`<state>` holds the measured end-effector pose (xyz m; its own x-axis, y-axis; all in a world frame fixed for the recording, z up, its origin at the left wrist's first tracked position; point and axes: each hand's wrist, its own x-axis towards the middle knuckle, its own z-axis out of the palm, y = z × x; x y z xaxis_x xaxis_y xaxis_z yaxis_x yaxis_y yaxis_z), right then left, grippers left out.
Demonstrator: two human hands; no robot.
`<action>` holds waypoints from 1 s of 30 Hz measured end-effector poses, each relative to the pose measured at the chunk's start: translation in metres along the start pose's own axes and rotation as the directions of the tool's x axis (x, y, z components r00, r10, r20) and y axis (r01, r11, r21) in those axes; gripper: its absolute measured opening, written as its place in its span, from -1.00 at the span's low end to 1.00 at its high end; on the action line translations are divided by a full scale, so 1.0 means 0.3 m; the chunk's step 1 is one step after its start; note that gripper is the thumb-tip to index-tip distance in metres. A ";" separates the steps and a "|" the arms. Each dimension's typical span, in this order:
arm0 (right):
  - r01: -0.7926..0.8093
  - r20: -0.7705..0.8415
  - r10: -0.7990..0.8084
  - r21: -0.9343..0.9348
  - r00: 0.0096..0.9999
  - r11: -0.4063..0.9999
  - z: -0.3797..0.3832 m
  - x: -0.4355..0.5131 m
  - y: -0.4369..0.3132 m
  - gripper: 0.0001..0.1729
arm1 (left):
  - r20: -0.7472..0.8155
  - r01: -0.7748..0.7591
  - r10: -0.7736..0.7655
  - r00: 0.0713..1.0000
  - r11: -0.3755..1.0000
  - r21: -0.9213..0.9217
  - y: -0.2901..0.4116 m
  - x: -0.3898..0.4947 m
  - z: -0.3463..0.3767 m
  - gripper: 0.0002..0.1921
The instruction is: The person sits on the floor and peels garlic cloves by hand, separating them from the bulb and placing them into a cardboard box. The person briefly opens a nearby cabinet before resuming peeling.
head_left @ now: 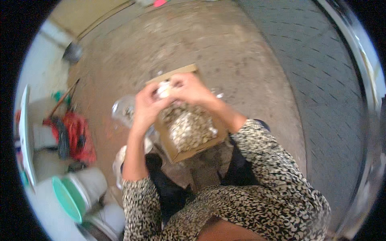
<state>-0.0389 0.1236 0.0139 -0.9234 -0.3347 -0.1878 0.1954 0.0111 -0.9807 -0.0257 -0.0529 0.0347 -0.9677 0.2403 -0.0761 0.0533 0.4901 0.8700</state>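
Note:
My left hand and my right hand meet over the far end of an open cardboard box. Between their fingers is a small whitish item, too blurred to name, which both hands grip. Inside the box, nearer my body, lie many small beige pieces, with shiny patches on them that look like clear plastic. Left of the box a clear plastic bag rests on the floor, with some small pieces in it.
Brown floor surrounds the box; a grey patterned strip runs along the right. At left are a red cloth or bag, a wooden handle, a white bucket and a green basin. A dark dustpan-like object stands by the wall.

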 end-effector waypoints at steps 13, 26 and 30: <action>0.069 -0.063 -0.051 0.323 0.997 0.944 0.013 -0.004 0.000 -0.73 | -0.044 -0.039 0.014 0.999 0.768 -0.639 -0.031 0.004 0.017 -0.66; 0.033 -0.078 -0.017 0.211 0.997 0.977 0.023 -0.004 -0.032 -0.81 | -0.011 0.036 -0.060 0.998 0.730 -0.682 -0.035 0.010 -0.023 -0.64; 0.083 -0.100 -0.077 0.055 0.992 0.995 0.024 0.000 -0.029 -0.80 | -0.011 0.014 -0.024 1.000 0.838 -0.545 -0.040 0.008 -0.025 -0.70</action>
<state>-0.0384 0.1168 0.0228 -0.9642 -0.2384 -0.1162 0.1359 -0.0681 -0.9884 -0.0304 -0.0644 0.0278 -0.9714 0.2191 -0.0912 -0.1030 -0.0430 0.9938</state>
